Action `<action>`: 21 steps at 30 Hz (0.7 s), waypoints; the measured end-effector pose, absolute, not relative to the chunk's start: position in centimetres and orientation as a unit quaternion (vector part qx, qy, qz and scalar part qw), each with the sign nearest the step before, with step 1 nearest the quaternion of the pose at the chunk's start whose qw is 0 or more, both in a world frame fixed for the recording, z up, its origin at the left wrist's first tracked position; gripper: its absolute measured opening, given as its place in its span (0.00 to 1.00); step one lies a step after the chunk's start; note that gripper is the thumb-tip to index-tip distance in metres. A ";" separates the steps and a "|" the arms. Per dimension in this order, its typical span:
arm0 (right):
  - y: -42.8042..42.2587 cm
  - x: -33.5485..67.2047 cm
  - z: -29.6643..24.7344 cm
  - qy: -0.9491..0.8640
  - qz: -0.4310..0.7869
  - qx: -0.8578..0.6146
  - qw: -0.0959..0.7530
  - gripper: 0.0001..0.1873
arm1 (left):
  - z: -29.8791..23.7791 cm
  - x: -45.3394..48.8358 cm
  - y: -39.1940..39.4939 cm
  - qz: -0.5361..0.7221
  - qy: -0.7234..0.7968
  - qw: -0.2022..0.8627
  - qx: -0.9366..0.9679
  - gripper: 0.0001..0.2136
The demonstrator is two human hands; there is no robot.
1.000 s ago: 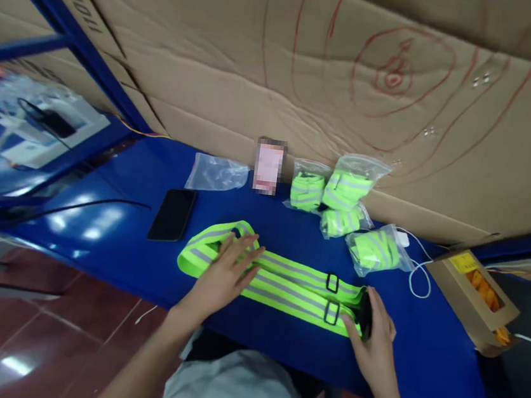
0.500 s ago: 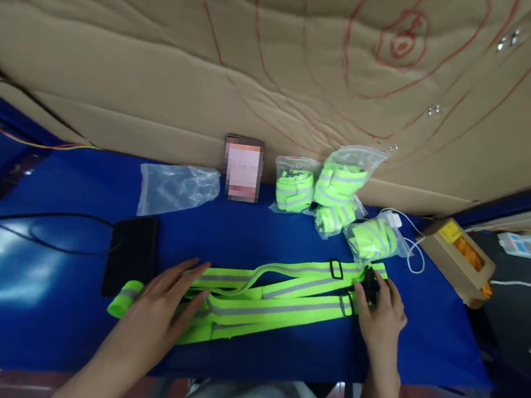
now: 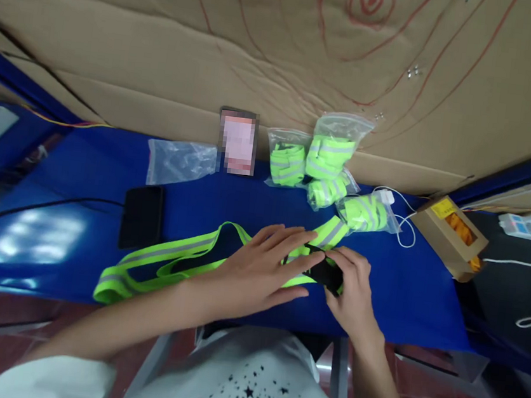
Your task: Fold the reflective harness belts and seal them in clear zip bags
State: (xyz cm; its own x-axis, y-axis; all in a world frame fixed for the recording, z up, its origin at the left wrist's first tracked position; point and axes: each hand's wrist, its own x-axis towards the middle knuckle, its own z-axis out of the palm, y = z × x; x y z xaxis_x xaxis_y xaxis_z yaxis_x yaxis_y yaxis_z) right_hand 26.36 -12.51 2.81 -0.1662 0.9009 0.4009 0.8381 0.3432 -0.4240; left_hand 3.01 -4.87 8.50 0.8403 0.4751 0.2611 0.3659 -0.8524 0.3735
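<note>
A neon-green reflective strap with a grey stripe lies in loose loops along the front of the blue table. My right hand is closed around a black part at the strap's right end, perhaps its buckle; blur hides its exact shape. From the left, my left hand reaches over the strap with fingers stretched out, the tips by the black part. It covers the middle of the strap. One green end sticks out beyond both hands, close to the bagged straps.
Several bagged green straps stand and lie at the back. Left of them are a pixelated upright panel and an empty clear bag. A black device with a cable lies left; a cardboard box and white cable are right.
My left hand has moved right along the strap, up to my right hand. My right hand has drawn the black part leftward, and the strap now bulges in loops at the left. The view has shifted.
</note>
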 end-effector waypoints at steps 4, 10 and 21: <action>-11.7 26.4 4.3 -0.760 -0.001 -0.529 0.379 0.30 | 9.2 5.0 -4.0 0.211 0.220 0.208 0.929 0.21; -10.7 26.9 6.0 -0.791 -0.023 -0.478 0.382 0.35 | 9.8 5.3 -3.6 0.188 0.231 0.289 0.910 0.19; -8.3 25.2 5.7 -0.840 0.053 -0.521 0.141 0.49 | 6.0 6.7 -2.6 0.170 0.317 0.243 0.901 0.19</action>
